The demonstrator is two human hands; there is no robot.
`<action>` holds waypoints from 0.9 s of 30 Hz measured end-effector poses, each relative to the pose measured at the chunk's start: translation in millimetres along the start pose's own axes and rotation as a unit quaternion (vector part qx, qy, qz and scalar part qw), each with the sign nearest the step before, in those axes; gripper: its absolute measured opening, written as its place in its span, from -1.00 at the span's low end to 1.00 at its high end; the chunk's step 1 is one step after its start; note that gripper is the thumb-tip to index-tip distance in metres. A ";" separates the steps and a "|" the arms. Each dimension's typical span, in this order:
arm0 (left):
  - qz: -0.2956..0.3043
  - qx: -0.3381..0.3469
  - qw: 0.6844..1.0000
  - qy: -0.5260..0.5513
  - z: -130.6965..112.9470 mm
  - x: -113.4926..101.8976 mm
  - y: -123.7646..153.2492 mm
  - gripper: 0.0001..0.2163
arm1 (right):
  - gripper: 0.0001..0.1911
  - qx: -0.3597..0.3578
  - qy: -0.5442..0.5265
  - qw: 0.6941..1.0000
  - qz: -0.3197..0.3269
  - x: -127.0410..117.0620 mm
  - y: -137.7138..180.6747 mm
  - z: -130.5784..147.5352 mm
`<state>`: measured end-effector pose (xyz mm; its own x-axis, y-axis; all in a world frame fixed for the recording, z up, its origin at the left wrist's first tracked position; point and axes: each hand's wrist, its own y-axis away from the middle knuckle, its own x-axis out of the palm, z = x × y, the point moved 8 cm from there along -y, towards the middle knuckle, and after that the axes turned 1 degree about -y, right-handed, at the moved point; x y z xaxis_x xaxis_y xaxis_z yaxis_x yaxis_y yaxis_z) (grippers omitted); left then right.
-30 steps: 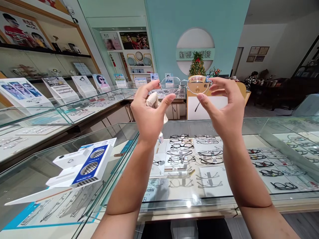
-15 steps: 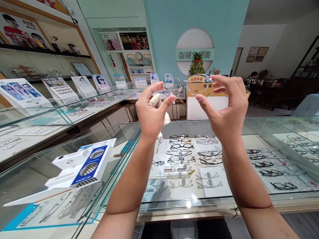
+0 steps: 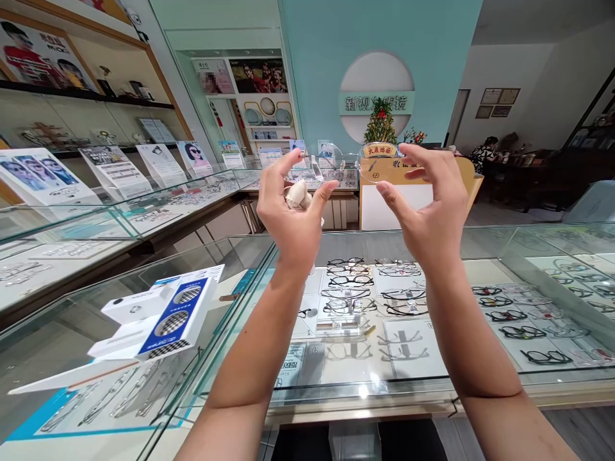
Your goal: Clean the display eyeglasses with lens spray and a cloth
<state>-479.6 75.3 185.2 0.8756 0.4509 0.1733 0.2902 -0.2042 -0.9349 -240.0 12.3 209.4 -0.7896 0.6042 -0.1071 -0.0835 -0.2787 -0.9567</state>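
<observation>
I hold a pair of thin-rimmed clear glasses (image 3: 331,161) up at eye level over a glass display counter (image 3: 432,384). My left hand (image 3: 293,214) pinches the left lens rim between thumb and forefinger and also keeps a crumpled white cloth (image 3: 298,193) tucked in its palm. My right hand (image 3: 427,205) pinches the right lens edge between thumb and fingers. Both forearms rise from the bottom of the view.
Inside the counter lie several rows of eyeglass frames (image 3: 365,294). A blue-and-white box (image 3: 161,317) sits on the glass at lower left. Brochure stands (image 3: 115,169) line the left counter. A small Christmas tree (image 3: 379,125) stands on the cashier desk; a person (image 3: 485,153) sits far right.
The glasses have tilted from facing me to a flatter, more edge-on angle, and both hands have risen slightly with them.
</observation>
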 end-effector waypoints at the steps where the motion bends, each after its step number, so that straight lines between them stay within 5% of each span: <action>1: -0.006 0.006 1.000 -0.002 -2.3 -1.8 0.1 -0.46 | -0.55 0.006 -0.013 1.000 0.003 0.7 -0.4 -3.5; 8: -0.029 0.048 0.996 -0.067 -13.1 -6.6 0.2 -0.45 | -0.56 0.039 -0.062 0.997 -0.001 2.1 -2.0 -18.6; 16: 0.015 0.036 0.999 -0.036 -3.6 0.7 1.5 -0.41 | -0.50 0.022 -0.075 0.997 -0.026 2.2 -0.5 -22.5; 21: 0.001 0.091 0.992 -0.091 -10.4 0.5 3.2 -0.43 | -0.54 0.058 -0.150 0.987 -0.024 1.9 -3.2 -29.1; 27: 0.016 0.077 0.995 -0.063 -12.8 3.9 6.1 -0.44 | -0.55 0.102 -0.199 0.975 -0.002 6.7 -5.9 -42.0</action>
<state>-469.5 64.6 184.1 0.8256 0.5531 0.1113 0.1911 -0.0885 -0.9776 -219.3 49.4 202.9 -0.9589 0.2795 0.0493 -0.1744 -0.4432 -0.8793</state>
